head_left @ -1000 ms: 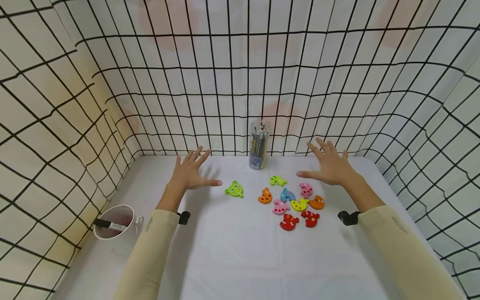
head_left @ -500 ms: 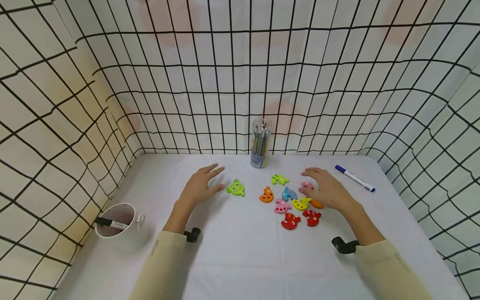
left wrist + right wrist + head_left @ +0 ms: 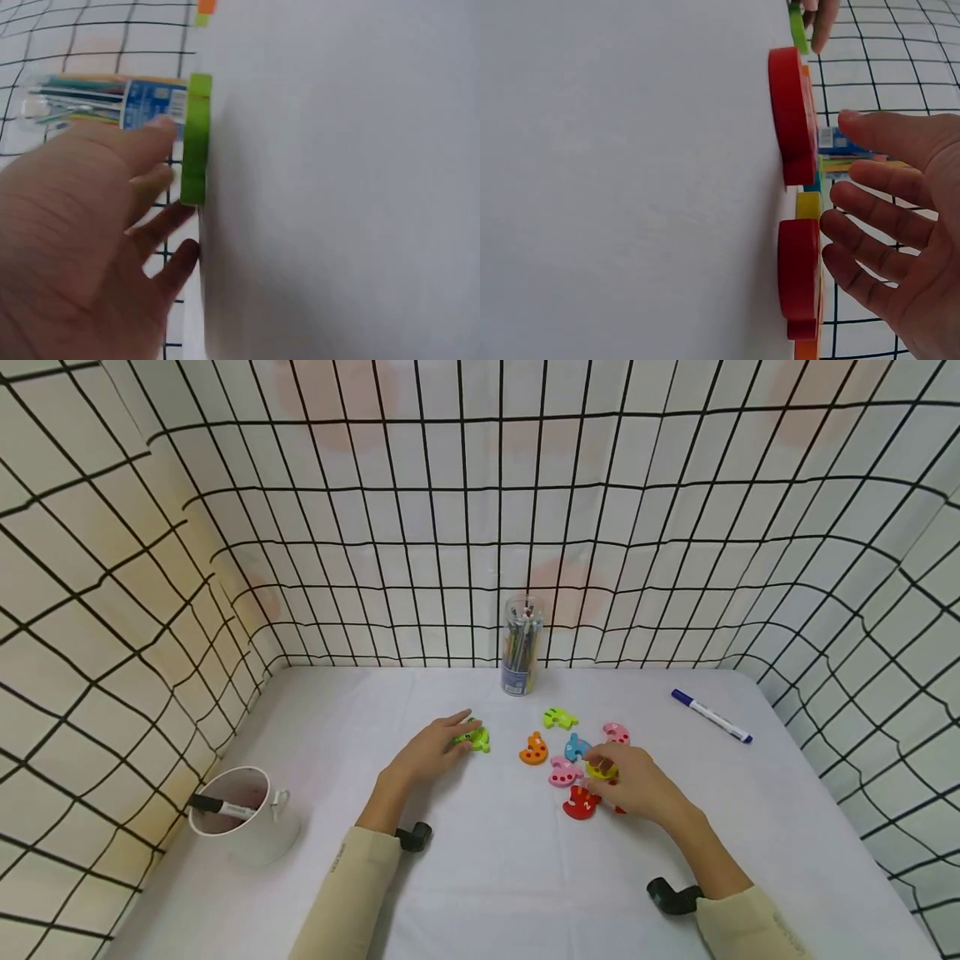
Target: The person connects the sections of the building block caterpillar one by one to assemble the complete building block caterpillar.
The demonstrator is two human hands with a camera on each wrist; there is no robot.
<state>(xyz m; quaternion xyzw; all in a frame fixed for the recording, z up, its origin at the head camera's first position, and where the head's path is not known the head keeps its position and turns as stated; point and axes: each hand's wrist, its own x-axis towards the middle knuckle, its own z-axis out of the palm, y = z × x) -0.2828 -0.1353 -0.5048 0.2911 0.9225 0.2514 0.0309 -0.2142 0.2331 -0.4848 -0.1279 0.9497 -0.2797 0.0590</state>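
My left hand is low over a green frog-shaped piece, covering part of it. In the left wrist view the thumb tip is beside this green piece; contact cannot be made out. To the right, my right hand hovers with loosely bent fingers over a yellow piece and a red piece numbered 2. The right wrist view has these fingers apart, near two red pieces, gripping neither. Blue, pink and orange animal pieces lie nearby.
A clear jar of colored pencils or pens stands at the back. At left, a white bucket holds a black-capped marker. A blue-capped marker lies back right. Black-gridded white walls surround the white table.
Both hands have come down from a raised, widely spread pose. The left moved right to the green frog piece; the right moved left and nearer over the cluster, uncovering the blue-capped marker.
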